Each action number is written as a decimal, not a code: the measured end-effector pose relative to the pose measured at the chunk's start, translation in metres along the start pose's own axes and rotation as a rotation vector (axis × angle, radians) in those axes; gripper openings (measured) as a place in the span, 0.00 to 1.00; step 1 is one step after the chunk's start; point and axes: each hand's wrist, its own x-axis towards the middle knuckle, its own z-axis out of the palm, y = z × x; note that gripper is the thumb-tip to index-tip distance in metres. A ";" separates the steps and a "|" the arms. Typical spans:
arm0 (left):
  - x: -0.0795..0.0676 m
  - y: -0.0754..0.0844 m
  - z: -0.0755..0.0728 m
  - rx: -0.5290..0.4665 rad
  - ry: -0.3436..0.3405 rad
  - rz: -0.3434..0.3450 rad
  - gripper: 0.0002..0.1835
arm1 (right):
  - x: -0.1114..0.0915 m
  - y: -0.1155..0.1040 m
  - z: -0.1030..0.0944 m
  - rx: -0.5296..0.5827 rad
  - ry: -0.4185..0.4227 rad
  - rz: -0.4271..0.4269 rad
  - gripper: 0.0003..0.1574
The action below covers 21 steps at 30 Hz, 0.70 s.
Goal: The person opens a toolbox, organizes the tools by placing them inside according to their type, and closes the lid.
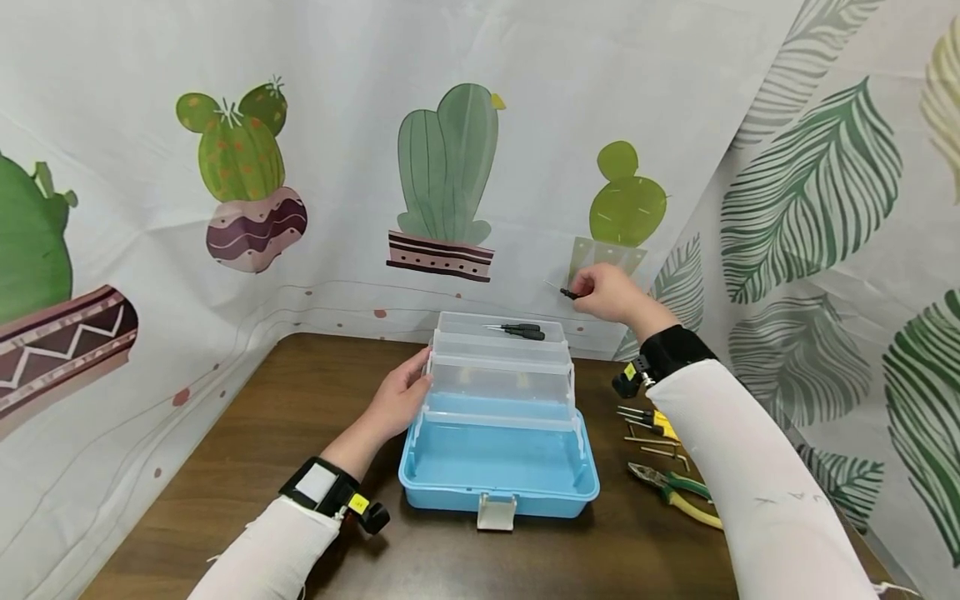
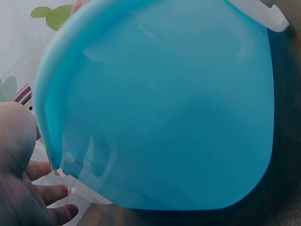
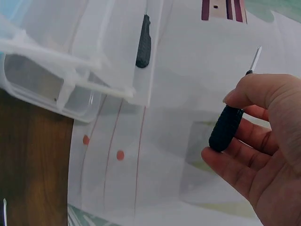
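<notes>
A blue toolbox [image 1: 498,458] stands open, its clear stepped trays [image 1: 498,346] raised at the back. My left hand [image 1: 397,396] touches the left side of the box by the trays; the left wrist view shows its fingers [image 2: 51,193] loosely spread at the corner. Two small black-handled screwdrivers [image 1: 525,331] lie in the topmost tray. Up to the right of that tray, my right hand [image 1: 607,292] pinches another small black screwdriver [image 3: 226,127] between thumb and fingers. Its thin metal shaft points away from the palm, toward the left in the head view.
On the brown table [image 1: 300,442], right of the box, lie yellow-handled screwdrivers [image 1: 660,423], some hex keys [image 1: 663,454] and pliers [image 1: 675,492] with green and yellow handles. A white latch [image 1: 497,512] hangs at the box front. A cactus-print cloth [image 1: 337,167] hangs behind.
</notes>
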 end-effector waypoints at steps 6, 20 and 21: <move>0.000 -0.002 0.000 0.008 0.003 0.001 0.29 | 0.009 -0.014 0.013 -0.006 -0.070 -0.020 0.07; -0.001 -0.002 0.000 0.012 -0.005 -0.001 0.29 | 0.024 -0.035 0.045 -0.058 -0.228 -0.053 0.08; -0.001 -0.001 0.000 0.011 -0.006 0.000 0.29 | 0.025 -0.035 0.048 -0.058 -0.237 -0.053 0.08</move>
